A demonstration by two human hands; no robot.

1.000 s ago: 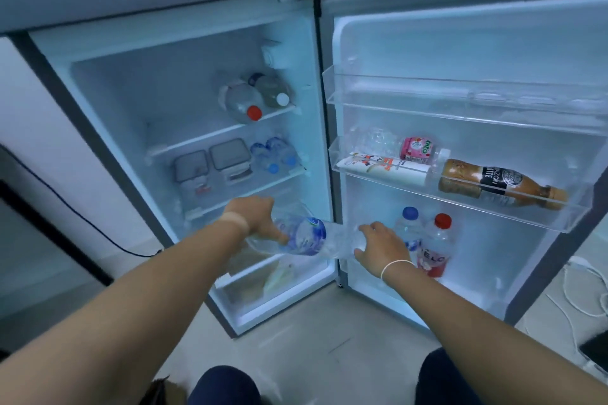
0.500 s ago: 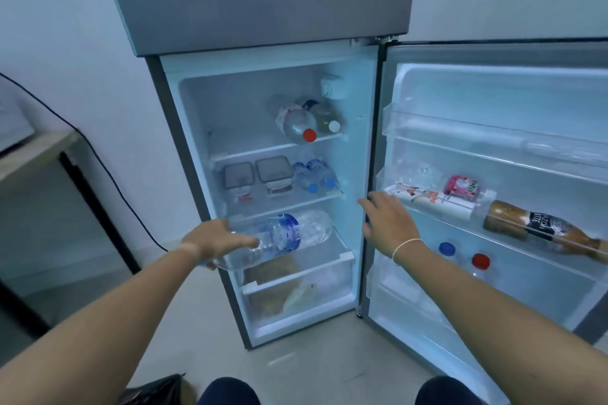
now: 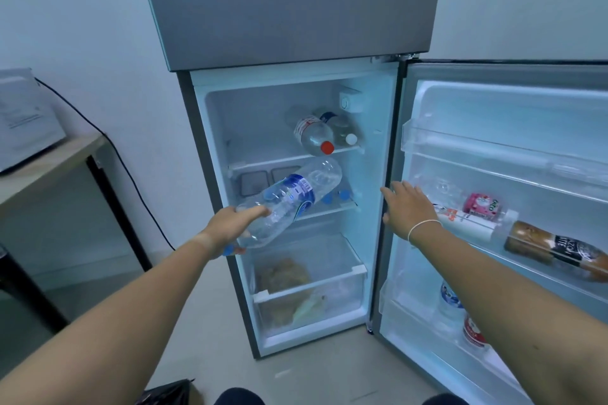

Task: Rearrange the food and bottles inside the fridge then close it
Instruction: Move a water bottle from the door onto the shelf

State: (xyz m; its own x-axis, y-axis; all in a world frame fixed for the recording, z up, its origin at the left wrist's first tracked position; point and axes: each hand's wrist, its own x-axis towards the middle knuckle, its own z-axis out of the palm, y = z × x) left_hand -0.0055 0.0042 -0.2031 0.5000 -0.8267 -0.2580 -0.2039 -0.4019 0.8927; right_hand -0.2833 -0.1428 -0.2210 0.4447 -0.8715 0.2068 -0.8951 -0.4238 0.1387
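Left hand grips ribbed clear plastic bottle | right hand open, flat

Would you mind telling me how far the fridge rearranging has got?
Midway. Two bottles already lie on the top shelf. The left hand holds a clear water bottle in front of the middle shelf; the right hand is open by the door. Left: shelving that bottle and closing the door.
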